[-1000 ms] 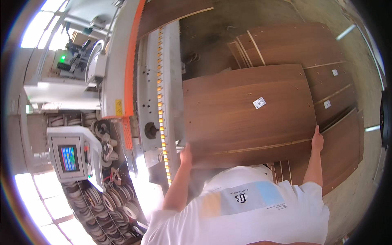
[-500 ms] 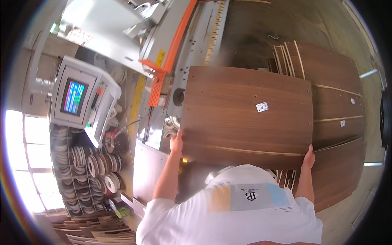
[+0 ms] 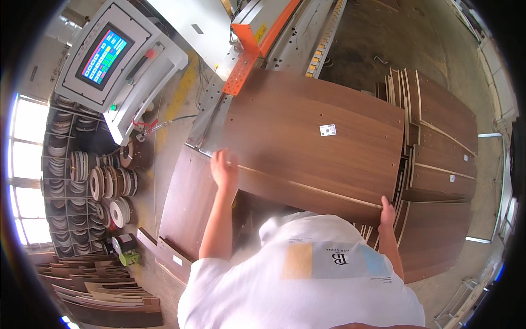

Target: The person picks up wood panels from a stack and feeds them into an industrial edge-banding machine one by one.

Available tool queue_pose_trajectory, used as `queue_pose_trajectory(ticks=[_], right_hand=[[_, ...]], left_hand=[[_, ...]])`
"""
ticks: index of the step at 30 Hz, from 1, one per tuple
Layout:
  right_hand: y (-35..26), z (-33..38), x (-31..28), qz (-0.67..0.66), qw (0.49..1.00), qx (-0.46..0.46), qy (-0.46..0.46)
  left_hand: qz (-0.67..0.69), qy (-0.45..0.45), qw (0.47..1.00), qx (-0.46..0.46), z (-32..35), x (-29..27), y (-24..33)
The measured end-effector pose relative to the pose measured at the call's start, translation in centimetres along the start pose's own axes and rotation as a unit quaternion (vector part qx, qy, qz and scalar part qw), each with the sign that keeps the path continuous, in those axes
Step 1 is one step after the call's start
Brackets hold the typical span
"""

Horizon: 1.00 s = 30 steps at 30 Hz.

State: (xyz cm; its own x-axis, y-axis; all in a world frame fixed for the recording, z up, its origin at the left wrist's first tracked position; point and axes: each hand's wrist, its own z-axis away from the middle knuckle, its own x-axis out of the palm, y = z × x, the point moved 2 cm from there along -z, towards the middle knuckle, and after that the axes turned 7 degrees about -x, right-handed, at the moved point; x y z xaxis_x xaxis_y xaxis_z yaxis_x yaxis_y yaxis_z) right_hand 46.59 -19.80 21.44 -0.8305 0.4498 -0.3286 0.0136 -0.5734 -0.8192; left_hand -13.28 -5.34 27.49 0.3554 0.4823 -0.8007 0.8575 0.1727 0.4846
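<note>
A large brown wood-grain panel (image 3: pixel 307 148) with small holes and a white label (image 3: pixel 327 130) lies before me. Its far left part reaches onto the metal machine bed beside an orange guard (image 3: pixel 241 71). My right hand (image 3: pixel 387 213) grips the panel's near right corner, thumb up along the edge. By the near left corner is my left hand (image 3: pixel 224 169), its fingers bent loosely apart and slightly blurred; it does not appear to grip the panel. A pale edge strip runs along the panel's near side, with more brown board below it.
Stacked brown panels (image 3: pixel 441 164) stand at the right. At the left are a control console (image 3: pixel 104 60) with a lit screen and a rack of edging rolls (image 3: pixel 112 183). Another brown board (image 3: pixel 186 200) lies left of my left forearm. Board offcuts (image 3: pixel 109 299) lie at lower left.
The panel has moved left and away, its far left corner now by the orange guard. My left hand has come off the panel's left edge. The view has turned, bringing the console higher.
</note>
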Motion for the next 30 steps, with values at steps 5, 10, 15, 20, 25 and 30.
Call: queue_pose_trajectory(ticks=[5,10,15,20,25,30], right_hand=[[2.4,3.5,3.2,-0.042,0.999,0.026,-0.012],[1.8,7.5,6.1,0.024,0.999,-0.009,-0.033],[-0.2,8.1,7.4,-0.017,1.0,0.0,-0.018],[-1.0,5.1,7.8,-0.021,1.0,-0.003,-0.012],[-3.2,1.0,8.2,-0.008,1.0,0.009,-0.02],[-3.4,-3.8,8.3,-0.044,0.998,0.012,-0.033]], left_hand=[[-0.021,-0.139,0.988,0.061,6.8,1.7,3.6],[-0.052,-0.133,0.989,0.026,9.5,2.1,2.7],[-0.048,-0.142,0.989,0.018,9.4,2.8,2.3],[-0.036,-0.117,0.992,0.025,7.4,4.7,3.6],[-0.013,-0.088,0.995,0.04,4.5,7.2,5.6],[0.014,-0.093,0.993,0.073,1.9,9.7,6.8]])
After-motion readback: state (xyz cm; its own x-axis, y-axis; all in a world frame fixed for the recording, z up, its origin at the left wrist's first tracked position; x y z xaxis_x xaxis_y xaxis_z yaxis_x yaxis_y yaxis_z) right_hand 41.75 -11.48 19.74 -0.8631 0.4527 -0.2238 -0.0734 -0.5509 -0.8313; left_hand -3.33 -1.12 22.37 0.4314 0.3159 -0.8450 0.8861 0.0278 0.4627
